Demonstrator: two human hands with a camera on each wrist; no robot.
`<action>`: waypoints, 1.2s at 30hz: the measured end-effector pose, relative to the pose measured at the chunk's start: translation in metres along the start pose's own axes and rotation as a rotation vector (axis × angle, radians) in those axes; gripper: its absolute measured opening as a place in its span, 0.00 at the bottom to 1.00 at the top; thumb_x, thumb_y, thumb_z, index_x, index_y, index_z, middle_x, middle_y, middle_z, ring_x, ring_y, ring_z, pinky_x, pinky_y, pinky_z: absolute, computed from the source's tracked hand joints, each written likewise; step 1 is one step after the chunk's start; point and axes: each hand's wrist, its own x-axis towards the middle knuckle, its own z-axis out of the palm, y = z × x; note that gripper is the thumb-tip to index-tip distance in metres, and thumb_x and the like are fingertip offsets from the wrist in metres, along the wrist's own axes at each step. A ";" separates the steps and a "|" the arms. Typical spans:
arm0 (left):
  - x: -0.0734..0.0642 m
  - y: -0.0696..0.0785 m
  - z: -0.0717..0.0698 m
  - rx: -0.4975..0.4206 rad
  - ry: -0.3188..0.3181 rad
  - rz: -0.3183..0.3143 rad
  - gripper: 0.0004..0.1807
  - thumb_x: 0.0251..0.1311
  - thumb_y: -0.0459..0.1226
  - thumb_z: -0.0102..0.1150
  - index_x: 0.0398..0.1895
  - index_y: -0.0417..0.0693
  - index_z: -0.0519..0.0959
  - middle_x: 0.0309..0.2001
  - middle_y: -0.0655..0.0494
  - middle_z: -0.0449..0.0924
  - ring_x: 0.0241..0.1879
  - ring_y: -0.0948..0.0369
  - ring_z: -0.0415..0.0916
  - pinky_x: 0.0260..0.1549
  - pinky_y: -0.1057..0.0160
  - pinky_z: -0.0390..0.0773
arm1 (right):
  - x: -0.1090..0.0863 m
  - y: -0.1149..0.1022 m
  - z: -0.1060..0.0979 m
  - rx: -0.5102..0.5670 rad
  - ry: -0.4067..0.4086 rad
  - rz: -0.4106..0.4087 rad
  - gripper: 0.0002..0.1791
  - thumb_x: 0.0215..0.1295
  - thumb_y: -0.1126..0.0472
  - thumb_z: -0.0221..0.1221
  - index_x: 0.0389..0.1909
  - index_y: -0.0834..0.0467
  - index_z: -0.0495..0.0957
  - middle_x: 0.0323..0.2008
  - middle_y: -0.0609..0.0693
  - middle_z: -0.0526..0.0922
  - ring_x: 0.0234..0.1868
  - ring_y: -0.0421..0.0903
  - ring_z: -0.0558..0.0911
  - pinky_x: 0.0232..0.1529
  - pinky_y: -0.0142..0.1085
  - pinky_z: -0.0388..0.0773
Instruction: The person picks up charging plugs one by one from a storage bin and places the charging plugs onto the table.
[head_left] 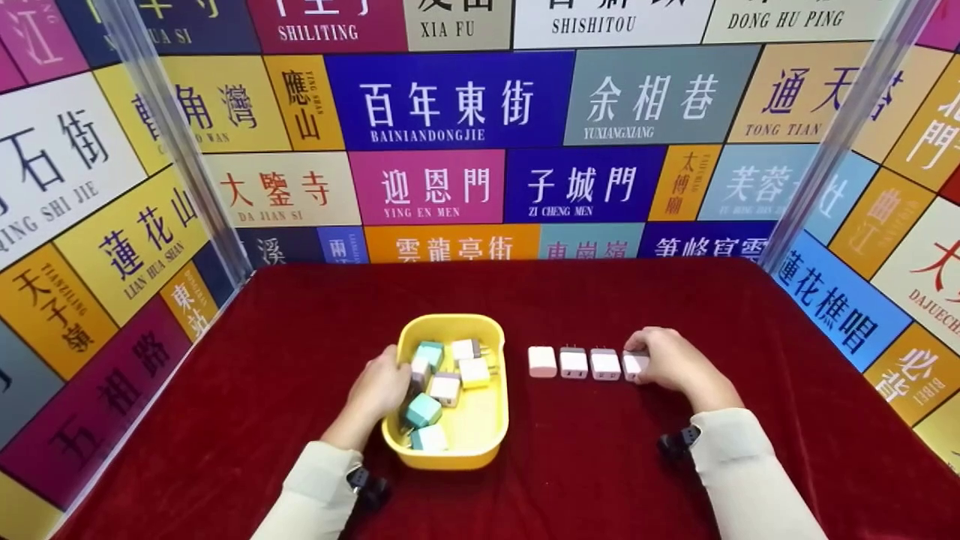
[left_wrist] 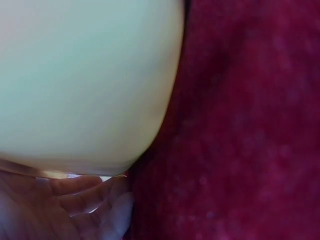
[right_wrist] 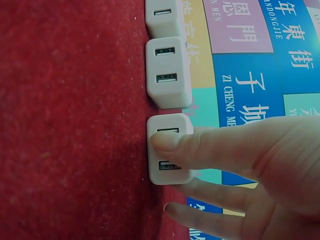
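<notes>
My left hand (head_left: 381,384) grips the left side of a yellow plastic tub (head_left: 487,441), with fingertips at the rim; in the left wrist view the tub wall (left_wrist: 90,100) fills the upper left above the fingers. Several plug chargers lie in the tub, among them a teal one (head_left: 424,409) and a white one with a grey end (head_left: 445,390). My right hand (head_left: 675,364) pinches a white two-port USB charger (right_wrist: 170,177) at the right end of a row, its thumb over the port face. Beside it stand white chargers (head_left: 604,364) (head_left: 574,363) and a plain pinkish-white one (head_left: 542,361).
A dark red cloth (head_left: 322,315) covers the table. Panels printed with coloured place-name signs (head_left: 450,97) stand at the back and both sides, with clear corner posts (head_left: 825,142). The chargers in the row sit close together, prongs facing the back panel.
</notes>
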 end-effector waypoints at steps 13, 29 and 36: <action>0.000 -0.002 0.001 -0.013 -0.004 0.010 0.18 0.75 0.38 0.48 0.60 0.37 0.76 0.55 0.38 0.83 0.55 0.43 0.81 0.55 0.41 0.78 | 0.000 0.001 0.000 -0.009 0.009 -0.005 0.21 0.49 0.71 0.76 0.46 0.67 0.86 0.46 0.62 0.86 0.49 0.61 0.82 0.56 0.58 0.78; 0.000 -0.002 0.001 -0.017 -0.011 -0.001 0.20 0.77 0.38 0.47 0.64 0.37 0.75 0.56 0.38 0.83 0.56 0.45 0.81 0.57 0.42 0.78 | 0.000 -0.003 -0.003 -0.005 -0.012 0.018 0.22 0.50 0.71 0.76 0.50 0.67 0.86 0.48 0.63 0.86 0.49 0.60 0.81 0.57 0.59 0.78; 0.000 -0.001 0.001 -0.011 -0.015 -0.001 0.20 0.77 0.38 0.47 0.65 0.37 0.75 0.57 0.38 0.83 0.57 0.45 0.81 0.58 0.42 0.78 | -0.002 -0.004 -0.008 0.012 -0.014 0.025 0.19 0.53 0.72 0.72 0.48 0.67 0.87 0.46 0.63 0.87 0.46 0.59 0.82 0.53 0.57 0.80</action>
